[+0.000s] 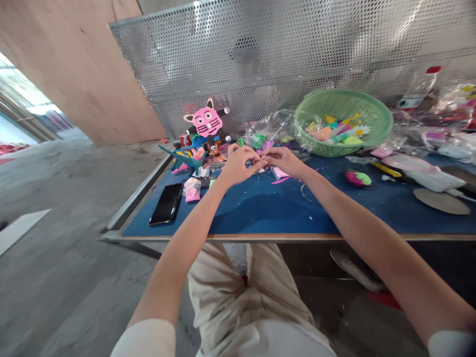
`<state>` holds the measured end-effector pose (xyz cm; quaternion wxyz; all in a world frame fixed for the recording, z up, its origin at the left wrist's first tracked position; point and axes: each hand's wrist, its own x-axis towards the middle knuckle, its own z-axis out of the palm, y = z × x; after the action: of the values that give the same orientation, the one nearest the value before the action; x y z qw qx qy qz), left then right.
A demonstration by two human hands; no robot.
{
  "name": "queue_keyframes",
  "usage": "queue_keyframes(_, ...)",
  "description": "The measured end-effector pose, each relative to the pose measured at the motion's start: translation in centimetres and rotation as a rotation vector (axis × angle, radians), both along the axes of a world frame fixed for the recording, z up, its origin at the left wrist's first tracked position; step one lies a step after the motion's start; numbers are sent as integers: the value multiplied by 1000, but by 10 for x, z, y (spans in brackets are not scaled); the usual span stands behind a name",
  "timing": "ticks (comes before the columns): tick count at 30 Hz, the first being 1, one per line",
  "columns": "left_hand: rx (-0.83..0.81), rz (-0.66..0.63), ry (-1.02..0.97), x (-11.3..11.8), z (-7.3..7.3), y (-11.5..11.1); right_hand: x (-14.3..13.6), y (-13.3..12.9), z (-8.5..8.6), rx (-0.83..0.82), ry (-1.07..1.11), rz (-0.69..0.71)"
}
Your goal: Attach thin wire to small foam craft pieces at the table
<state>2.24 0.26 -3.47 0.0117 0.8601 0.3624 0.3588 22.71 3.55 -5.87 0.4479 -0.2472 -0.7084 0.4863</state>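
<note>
My left hand (241, 164) and my right hand (285, 161) meet above the blue tabletop (267, 213), with thumb and fingers pinched and the fingertips almost touching. What lies between them is too small to make out. A thin pale wire or thread (305, 194) curls on the table under my right wrist. Just behind the hands are a green lump (257, 141) in clear plastic wrapping and a bit of purple. A pink piece (279, 173) and a thin pink strip (280, 180) lie below my right hand.
To the left stand a pink cat-faced figure (208, 122), a teal winged figure (189, 161), a pink packet (192, 191) and a black phone (166, 204). Rightward are a green basket (383, 121) of colourful pieces, a magenta-green lump (357, 178), a yellow cutter (386, 170) and a bottle (412, 94). A perforated metal panel (282, 59) rises behind.
</note>
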Motion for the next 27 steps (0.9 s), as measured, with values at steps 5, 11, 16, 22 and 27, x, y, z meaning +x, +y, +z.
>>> queue_keyframes(5,-54,-75,55,0,0,1,1,0,1,94,-135,-21)
queue_keyframes(11,-29,2,63,1,-4,3,4,-3,4,155,-201,-63)
queue_keyframes(16,-59,22,79,-2,-4,2,7,-7,8,184,-221,3)
queue_keyframes(22,-70,37,116,-4,-5,5,7,-11,11,195,-314,18)
queue_keyframes(27,-23,58,141,-4,-6,8,7,-9,10,243,-400,-25)
